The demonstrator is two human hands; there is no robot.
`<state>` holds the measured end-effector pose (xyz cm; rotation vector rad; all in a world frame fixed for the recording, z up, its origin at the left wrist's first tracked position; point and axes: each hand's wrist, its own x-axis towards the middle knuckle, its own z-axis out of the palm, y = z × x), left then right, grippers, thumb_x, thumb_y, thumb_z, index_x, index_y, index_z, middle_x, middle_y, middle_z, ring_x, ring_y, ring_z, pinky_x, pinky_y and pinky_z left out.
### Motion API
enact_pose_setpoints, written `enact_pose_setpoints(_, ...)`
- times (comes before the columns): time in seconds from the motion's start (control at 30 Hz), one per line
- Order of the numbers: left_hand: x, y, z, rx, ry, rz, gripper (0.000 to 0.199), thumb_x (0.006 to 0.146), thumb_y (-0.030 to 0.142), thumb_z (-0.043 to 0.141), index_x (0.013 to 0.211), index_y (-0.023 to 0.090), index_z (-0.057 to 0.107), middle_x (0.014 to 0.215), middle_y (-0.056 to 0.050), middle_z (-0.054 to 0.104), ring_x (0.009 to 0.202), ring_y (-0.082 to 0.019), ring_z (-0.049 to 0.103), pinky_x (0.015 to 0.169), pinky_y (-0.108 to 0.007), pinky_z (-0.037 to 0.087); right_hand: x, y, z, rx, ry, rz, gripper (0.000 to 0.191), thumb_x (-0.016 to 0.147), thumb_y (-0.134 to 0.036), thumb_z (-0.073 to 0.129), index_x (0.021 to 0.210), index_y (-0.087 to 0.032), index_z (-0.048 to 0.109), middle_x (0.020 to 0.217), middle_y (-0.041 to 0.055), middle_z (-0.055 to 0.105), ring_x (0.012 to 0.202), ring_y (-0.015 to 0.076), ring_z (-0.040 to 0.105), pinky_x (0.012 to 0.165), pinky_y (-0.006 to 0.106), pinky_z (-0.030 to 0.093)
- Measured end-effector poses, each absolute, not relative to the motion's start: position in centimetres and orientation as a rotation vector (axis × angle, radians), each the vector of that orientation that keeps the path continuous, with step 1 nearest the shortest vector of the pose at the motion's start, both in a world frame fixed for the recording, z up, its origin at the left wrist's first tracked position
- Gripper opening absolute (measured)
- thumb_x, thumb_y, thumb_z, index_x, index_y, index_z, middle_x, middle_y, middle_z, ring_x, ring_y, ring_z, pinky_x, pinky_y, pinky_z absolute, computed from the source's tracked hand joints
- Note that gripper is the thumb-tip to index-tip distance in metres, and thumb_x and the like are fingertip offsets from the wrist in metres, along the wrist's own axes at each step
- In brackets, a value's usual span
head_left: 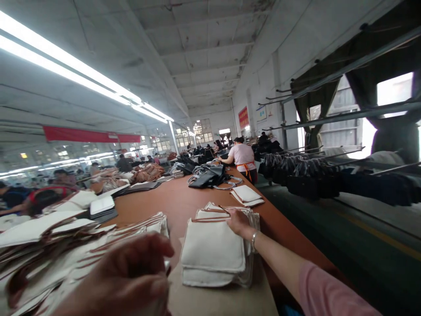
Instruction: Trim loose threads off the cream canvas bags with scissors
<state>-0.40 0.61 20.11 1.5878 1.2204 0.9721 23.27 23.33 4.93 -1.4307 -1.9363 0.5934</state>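
My left hand (pixel 125 274) is large and slightly blurred in the near foreground. Its fingers are curled, with a gap between thumb and forefinger and nothing visible in it. On the stack of cream fabric panels (pixel 212 245), my right hand (pixel 240 222) pinches the top panel's brown-trimmed far edge at its right corner. A thin dark strip or stick (pixel 224 210) juts out from those fingers; I cannot tell which it is. The stack lies on a tan board (pixel 223 303).
Overlapping cream panels with brown trim (pixel 131 239) cover the table's left side. Farther along the brown table (pixel 154 202) lie a small cream stack (pixel 247 195) and black bags (pixel 207 175). A co-worker (pixel 243 158) stands at the right edge. Racks of dark bags (pixel 305 184) line the aisle.
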Motion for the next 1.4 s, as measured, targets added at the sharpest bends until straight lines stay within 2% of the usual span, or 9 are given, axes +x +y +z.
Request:
enact_pose_setpoints(0.07, 1.6, 1.7, 18.0, 1.584, 1.136, 0.783, 0.051, 0.062, 0.047, 0.088, 0.095, 0.017, 0.064, 0.069, 0.003, 0.058, 0.059, -0.008, 0.045, 0.051, -0.018, 0.03, 23.6, 20.8, 6.4, -1.29, -1.889, 0.664, 0.033, 0.098, -0.032, 0.053, 0.125, -0.015, 0.058, 0.129, 0.0124, 0.059, 0.116, 0.0241, 0.057, 0.098, 0.041, 0.049)
enact_pose_setpoints(0.13, 3.4, 2.8, 15.6, 1.611, 1.074, 0.759, 0.052, 0.064, 0.048, 0.088, 0.095, 0.017, 0.062, 0.072, 0.003, 0.058, 0.061, -0.008, 0.045, 0.052, -0.018, 0.03, 24.3, 17.4, 7.3, -1.144, -1.899, 0.797, 0.035, 0.1, -0.037, 0.046, 0.125, -0.017, 0.061, 0.122, 0.0096, 0.065, 0.091, 0.0177, 0.065, 0.076, 0.029, 0.054)
enact_pose_setpoints(0.2, 4.7, 3.6, 13.6, 1.592, 0.997, 0.755, 0.05, 0.068, 0.047, 0.085, 0.097, 0.018, 0.058, 0.077, 0.002, 0.06, 0.065, -0.009, 0.048, 0.055, -0.019, 0.031, 25.2, 13.5, 7.5, -0.999, -1.928, 0.996, 0.041, 0.1, -0.047, 0.04, 0.119, -0.021, 0.065, 0.111, 0.0048, 0.069, 0.055, 0.0092, 0.056, 0.048, 0.022, 0.045)
enact_pose_setpoints(0.27, 5.7, 4.0, 12.1, 1.576, 0.913, 0.747, 0.045, 0.074, 0.046, 0.082, 0.097, 0.018, 0.055, 0.079, 0.001, 0.058, 0.068, -0.01, 0.05, 0.058, -0.021, 0.032, 26.3, 10.0, 7.1, -0.744, -1.845, 1.358, 0.04, 0.094, -0.047, 0.05, 0.119, -0.019, 0.066, 0.098, 0.0029, 0.069, 0.045, 0.0046, 0.042, 0.04, 0.019, 0.033)
enact_pose_setpoints(0.37, 7.0, 4.0, 10.9, 1.64, 0.877, 0.759, 0.036, 0.081, 0.045, 0.075, 0.092, 0.018, 0.054, 0.077, 0.002, 0.053, 0.071, -0.011, 0.046, 0.061, -0.022, 0.032, 28.1, 7.0, 6.1, -0.459, -1.699, 1.623, 0.037, 0.081, -0.032, 0.069, 0.113, -0.015, 0.068, 0.086, 0.0012, 0.063, 0.058, 0.006, 0.045, 0.05, 0.017, 0.036)
enact_pose_setpoints(0.53, 8.9, 4.1, 9.6, 1.647, 0.858, 0.717, 0.031, 0.09, 0.047, 0.064, 0.098, 0.019, 0.053, 0.088, -0.001, 0.056, 0.082, -0.015, 0.048, 0.073, -0.026, 0.037, 30.5, 6.6, 4.0, -0.61, -1.694, 1.5, 0.024, 0.075, -0.023, 0.077, 0.093, -0.011, 0.066, 0.08, -0.0004, 0.059, 0.071, 0.0101, 0.048, 0.064, 0.021, 0.039)
enact_pose_setpoints(0.77, 9.9, 4.2, 7.7, 1.524, 0.843, 0.652, 0.032, 0.092, 0.049, 0.06, 0.096, 0.019, 0.053, 0.089, -0.001, 0.054, 0.081, -0.015, 0.045, 0.073, -0.026, 0.034, 31.6, 6.2, 3.4, -0.717, -1.819, 1.386, 0.007, 0.083, -0.018, 0.061, 0.078, -0.013, 0.062, 0.076, -0.002, 0.052, 0.07, 0.0104, 0.046, 0.065, 0.024, 0.036)
enact_pose_setpoints(1.17, 10.1, 4.3, 5.1, 1.452, 0.809, 0.683, 0.029, 0.094, 0.047, 0.058, 0.095, 0.019, 0.052, 0.09, -0.002, 0.055, 0.085, -0.016, 0.048, 0.078, -0.028, 0.039, 31.5, 6.2, 1.2, -0.449, -2.377, 0.282, 0.013, 0.083, -0.016, 0.046, 0.092, -0.015, 0.055, 0.083, 0.0087, 0.062, 0.075, 0.0207, 0.055, 0.063, 0.031, 0.042)
enact_pose_setpoints(1.4, 10.5, 4.0, 4.2, 1.36, 0.761, 0.767, 0.024, 0.094, 0.043, 0.059, 0.101, 0.021, 0.053, 0.096, -0.001, 0.056, 0.093, -0.017, 0.05, 0.085, -0.029, 0.041, 30.3, 5.5, 0.4, -0.483, -2.249, 0.303, 0.023, 0.078, -0.014, 0.042, 0.099, -0.016, 0.052, 0.079, 0.0061, 0.059, 0.071, 0.0191, 0.054, 0.061, 0.029, 0.04)
